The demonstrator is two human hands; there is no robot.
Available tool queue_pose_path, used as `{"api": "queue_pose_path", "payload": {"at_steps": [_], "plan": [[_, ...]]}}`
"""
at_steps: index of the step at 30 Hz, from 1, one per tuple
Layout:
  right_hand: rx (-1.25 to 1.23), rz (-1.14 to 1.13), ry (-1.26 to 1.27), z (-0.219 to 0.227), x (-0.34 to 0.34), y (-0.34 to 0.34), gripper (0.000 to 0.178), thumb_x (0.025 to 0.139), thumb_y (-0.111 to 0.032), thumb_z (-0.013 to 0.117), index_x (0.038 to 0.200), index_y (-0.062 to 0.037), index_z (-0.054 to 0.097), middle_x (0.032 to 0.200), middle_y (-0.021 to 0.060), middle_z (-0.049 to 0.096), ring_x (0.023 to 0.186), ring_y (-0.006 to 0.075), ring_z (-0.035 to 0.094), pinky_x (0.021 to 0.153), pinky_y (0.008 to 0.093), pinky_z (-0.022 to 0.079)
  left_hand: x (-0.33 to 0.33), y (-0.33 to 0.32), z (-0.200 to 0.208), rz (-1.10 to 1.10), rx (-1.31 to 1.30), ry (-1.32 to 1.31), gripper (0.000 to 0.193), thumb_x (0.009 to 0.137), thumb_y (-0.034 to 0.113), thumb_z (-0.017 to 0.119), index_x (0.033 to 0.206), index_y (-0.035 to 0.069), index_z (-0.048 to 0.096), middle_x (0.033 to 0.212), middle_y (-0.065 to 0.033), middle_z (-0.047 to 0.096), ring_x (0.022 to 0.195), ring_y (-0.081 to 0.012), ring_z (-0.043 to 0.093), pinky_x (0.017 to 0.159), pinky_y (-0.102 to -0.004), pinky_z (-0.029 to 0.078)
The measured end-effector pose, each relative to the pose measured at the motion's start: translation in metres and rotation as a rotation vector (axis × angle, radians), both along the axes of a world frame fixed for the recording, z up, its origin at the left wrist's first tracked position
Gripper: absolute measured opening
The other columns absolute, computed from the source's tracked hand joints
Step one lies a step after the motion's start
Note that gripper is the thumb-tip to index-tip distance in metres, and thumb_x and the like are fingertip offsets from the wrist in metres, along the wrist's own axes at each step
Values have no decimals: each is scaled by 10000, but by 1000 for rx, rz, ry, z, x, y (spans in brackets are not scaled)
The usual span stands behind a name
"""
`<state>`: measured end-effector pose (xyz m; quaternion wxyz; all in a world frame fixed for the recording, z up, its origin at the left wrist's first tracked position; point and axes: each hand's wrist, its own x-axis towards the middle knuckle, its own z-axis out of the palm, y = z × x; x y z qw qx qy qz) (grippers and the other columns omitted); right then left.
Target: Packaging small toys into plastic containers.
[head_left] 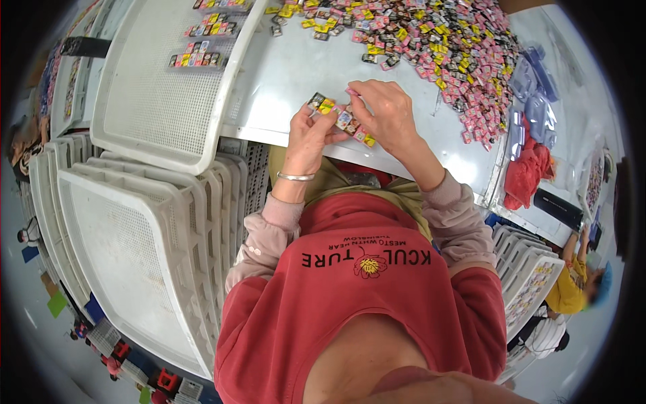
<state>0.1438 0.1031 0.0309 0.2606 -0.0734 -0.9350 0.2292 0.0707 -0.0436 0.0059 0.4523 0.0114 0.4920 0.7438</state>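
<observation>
- Bench (pixel 269 97): pale, shiny top, starts just under the fingers and runs out beyond them.
- Tray stack (pixel 114 249): white crates piled to the left of the fingers and nearer the wearer's body.
- Mesh tray (pixel 145 101): white, raised rim, left of the fingers, overlapping the bench's left end.
- Pile of pieces (pixel 444 60): loose pink, yellow and black bits heaped beyond the fingers and off to their right; a few strays at its near edge.
- Clear plastic trays (pixel 537 108): well right of the fingers, past the pile.
- Red cloth (pixel 528 176): crumpled, well right of the fingers, nearer side of those clear ones.
- Right hand (pixel 387 114): over the bench's near edge; thumb and index tips pinching.
- Left hand (pixel 308 141): thumb on top, other fingers curled beneath, gripping the strip's near side.
- Strip (pixel 345 121): row of black, yellow and pink pieces, slanted, between the two hands.
- Filled strips (pixel 197 56): on the mesh tray, left of and beyond the fingers.
- Bangle (pixel 296 178): silver, on the wrist behind the left fingers.
- Pink piece (pixel 351 91): at the right fingertips, just above the strip.
</observation>
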Motion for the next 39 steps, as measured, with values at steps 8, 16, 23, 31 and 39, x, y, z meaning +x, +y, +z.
{"api": "queue_pose_path", "payload": {"at_steps": [8, 16, 23, 31, 39], "plan": [[192, -180, 34, -47, 29, 60, 136, 780, -56, 645, 914, -40, 655, 817, 84, 648, 693, 260, 613, 624, 343, 464, -7, -11, -29, 32, 86, -106, 202, 897, 82, 556, 1091, 37, 523, 1010, -91, 643, 833, -182, 657, 684, -308, 564], [20, -64, -115, -54, 44, 66, 217, 762, -80, 638, 978, -57, 649, 921, 88, 617, 867, 255, 601, 696, 380, 473, -8, -5, -29, 31, 71, -139, 201, 914, 76, 505, 1110, 31, 513, 1002, -119, 634, 845, -205, 663, 692, -347, 574], [124, -278, -167, -58, 33, 131, 239, 753, -76, 623, 991, -62, 639, 886, 120, 625, 782, 319, 611, 690, 420, 505, -6, -1, -23, 35, 110, -192, 223, 923, 74, 494, 1145, 51, 488, 1082, -156, 601, 943, -264, 641, 749, -403, 575], [-546, -221, -243, -26, 23, 103, 226, 807, -116, 619, 1022, -53, 647, 900, 84, 643, 799, 161, 622, 691, 278, 478, -5, 4, -26, 30, 316, -260, 276, 925, 138, 493, 1170, 33, 423, 1165, -191, 563, 1042, -319, 601, 858, -453, 531], [-826, 56, -272, -11, -8, 34, 177, 814, -128, 669, 954, -20, 666, 851, 42, 642, 739, 130, 609, 635, 255, 458, 3, 14, -21, 61, 263, -195, 236, 946, 121, 445, 1169, 49, 415, 1138, -161, 565, 1049, -289, 600, 843, -435, 538]]}}
